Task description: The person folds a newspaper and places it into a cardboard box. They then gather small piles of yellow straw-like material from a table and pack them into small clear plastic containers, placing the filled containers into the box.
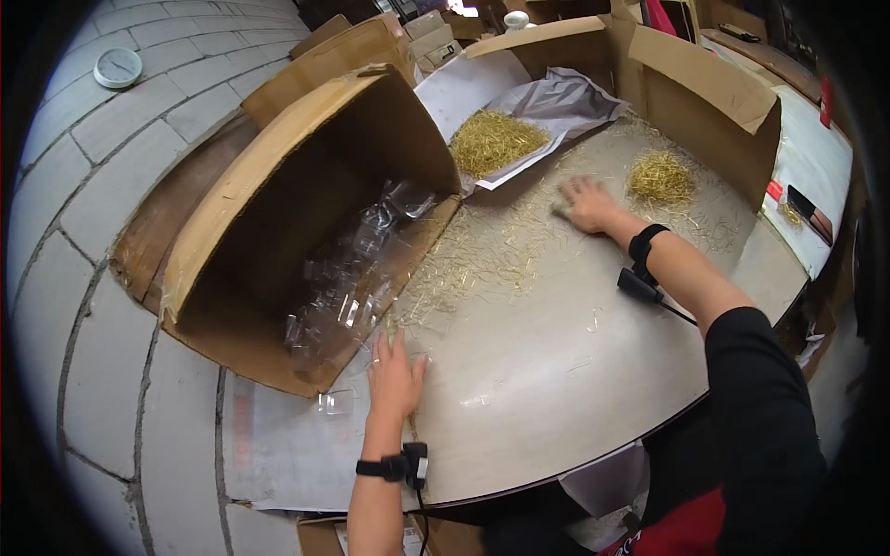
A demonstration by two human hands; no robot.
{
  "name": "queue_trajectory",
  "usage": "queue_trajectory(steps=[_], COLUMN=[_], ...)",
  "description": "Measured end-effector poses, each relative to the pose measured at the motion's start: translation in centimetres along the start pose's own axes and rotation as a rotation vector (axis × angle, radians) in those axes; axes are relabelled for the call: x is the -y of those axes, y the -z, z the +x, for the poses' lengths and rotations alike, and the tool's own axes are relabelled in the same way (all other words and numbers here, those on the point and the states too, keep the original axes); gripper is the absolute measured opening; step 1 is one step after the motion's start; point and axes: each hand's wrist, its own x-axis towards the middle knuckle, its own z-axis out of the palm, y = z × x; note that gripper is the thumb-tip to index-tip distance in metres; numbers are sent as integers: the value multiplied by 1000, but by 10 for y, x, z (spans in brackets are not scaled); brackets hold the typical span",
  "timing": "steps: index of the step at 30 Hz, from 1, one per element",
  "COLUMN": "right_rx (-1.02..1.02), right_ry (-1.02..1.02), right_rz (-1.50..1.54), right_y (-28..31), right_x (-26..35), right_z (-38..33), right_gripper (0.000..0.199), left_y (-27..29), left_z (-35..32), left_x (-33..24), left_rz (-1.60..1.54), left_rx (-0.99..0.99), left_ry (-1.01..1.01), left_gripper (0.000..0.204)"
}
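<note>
My right hand (588, 204) lies on the pale tabletop (547, 371) with its fingers spread, among scattered thin gold wire pieces (491, 264). Some of these look bent like small hooks. Just right of that hand is a heaped gold pile (661, 178) of the same wire. My left hand (395, 378) rests by the front edge of a cardboard box (250, 176) lying on its side, fingers stretched out. Small clear plastic containers (348, 287) lie jumbled inside the box, and one clear container (336, 401) sits outside it, left of my left hand.
A larger gold wire heap (498, 142) lies on crumpled white paper (570, 97) at the back. Cardboard walls (705, 79) border the far right. A white block wall (102, 389) with a round clock (118, 68) stands at left. A dark flat object (808, 211) lies at far right.
</note>
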Motion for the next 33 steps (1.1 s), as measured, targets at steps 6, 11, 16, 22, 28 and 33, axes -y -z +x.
queue_trajectory(steps=[6, 11, 16, 22, 28, 33], right_rx=[103, 43, -44, -70, -129, -217], right_ry=[408, 530, 495, 288, 540, 540], right_rz=[9, 80, 123, 801, 489, 216], right_y=[-11, -23, -29, 7, 2, -32], right_x=[67, 79, 80, 45, 71, 117], right_z=[-84, -178, -246, -289, -281, -325], right_gripper=[68, 61, 54, 40, 47, 48], left_y=[0, 42, 35, 6, -79, -114], left_z=[-18, -84, -186, -302, -343, -317], left_x=[0, -67, -157, -151, -157, -210], left_rz=[-346, -1918, -2572, -2532, -2065, -1991], left_rx=[66, -92, -34, 214, 506, 640], left_ry=[217, 364, 365, 575, 979, 904], left_gripper=[57, 53, 41, 56, 51, 48])
